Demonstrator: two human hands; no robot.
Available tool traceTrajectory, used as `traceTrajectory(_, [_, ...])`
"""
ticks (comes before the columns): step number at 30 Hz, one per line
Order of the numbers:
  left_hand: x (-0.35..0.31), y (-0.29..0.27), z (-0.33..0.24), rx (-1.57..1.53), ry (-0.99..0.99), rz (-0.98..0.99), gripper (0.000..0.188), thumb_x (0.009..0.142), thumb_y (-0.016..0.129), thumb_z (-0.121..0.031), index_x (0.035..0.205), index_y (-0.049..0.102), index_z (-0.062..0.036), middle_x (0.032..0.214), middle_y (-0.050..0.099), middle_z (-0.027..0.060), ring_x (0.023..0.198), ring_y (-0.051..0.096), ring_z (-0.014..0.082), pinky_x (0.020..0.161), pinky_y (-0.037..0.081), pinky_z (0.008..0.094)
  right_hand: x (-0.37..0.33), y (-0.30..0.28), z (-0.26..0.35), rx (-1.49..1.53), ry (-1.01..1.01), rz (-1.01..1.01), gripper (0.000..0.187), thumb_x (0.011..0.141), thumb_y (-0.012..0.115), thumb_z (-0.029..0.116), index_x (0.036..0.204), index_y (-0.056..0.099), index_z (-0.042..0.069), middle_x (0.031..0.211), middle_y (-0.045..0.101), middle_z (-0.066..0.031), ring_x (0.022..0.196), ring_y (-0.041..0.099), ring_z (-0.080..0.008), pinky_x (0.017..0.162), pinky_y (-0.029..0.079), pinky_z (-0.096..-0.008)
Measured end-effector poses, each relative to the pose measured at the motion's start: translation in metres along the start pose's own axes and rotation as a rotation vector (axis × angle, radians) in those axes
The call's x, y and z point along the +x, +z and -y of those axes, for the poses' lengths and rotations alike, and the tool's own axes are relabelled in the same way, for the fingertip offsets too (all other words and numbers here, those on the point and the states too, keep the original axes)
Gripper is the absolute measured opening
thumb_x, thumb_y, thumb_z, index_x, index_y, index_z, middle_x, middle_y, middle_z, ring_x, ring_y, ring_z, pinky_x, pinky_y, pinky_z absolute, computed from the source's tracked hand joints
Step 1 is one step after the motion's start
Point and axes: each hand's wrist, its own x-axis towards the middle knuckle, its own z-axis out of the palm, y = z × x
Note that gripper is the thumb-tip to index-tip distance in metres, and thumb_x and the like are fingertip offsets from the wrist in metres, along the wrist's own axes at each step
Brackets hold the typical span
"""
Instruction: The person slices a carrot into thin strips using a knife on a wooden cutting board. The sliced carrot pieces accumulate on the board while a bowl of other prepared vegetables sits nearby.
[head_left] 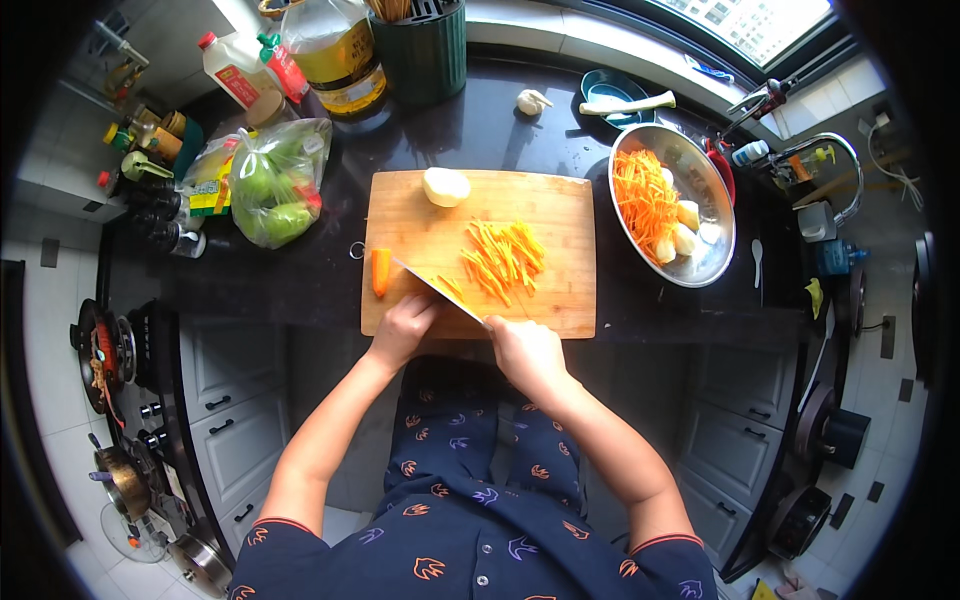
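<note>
My right hand grips a kitchen knife at the near edge of the wooden cutting board. Its blade slants away to the left across the board. Close to the left side of the blade is my left hand, fingers curled down at the board's edge; whatever lies under them is hidden. A few carrot strips lie along the blade's far side. Beyond the left hand sits a carrot piece. A loose pile of carrot strips covers the board's middle, and a peeled pale round vegetable rests near the far edge.
Right of the board stands a metal bowl holding shredded carrot and pale chunks. Behind are a garlic bulb and a teal dish. A plastic bag of green vegetables, an oil jug and bottles occupy the left.
</note>
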Motion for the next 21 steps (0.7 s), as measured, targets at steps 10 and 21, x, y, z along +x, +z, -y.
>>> traceTrajectory(10, [-0.007, 0.000, 0.000, -0.059, -0.008, 0.025, 0.023, 0.078, 0.070, -0.003, 0.100, 0.074, -0.0057, 0.101, 0.072, 0.0108, 0.096, 0.071, 0.0292, 0.079, 0.059, 0.0368, -0.005, -0.008, 0.006, -0.043, 0.045, 0.094, 0.010, 0.084, 0.058, 0.006, 0.094, 0.062, 0.005, 0.070, 0.068, -0.0192, 0.068, 0.071, -0.0379, 0.060, 0.057, -0.0486])
traceTrajectory(21, [-0.005, -0.001, 0.002, -0.018, 0.002, 0.013, 0.020, 0.080, 0.070, -0.008, 0.100, 0.073, -0.0092, 0.098, 0.071, 0.0063, 0.090, 0.070, 0.0244, 0.075, 0.059, 0.0345, -0.008, -0.016, 0.007, -0.038, -0.015, 0.043, 0.010, 0.086, 0.058, 0.007, 0.095, 0.061, 0.006, 0.067, 0.068, -0.0186, 0.064, 0.070, -0.0374, 0.058, 0.056, -0.0484])
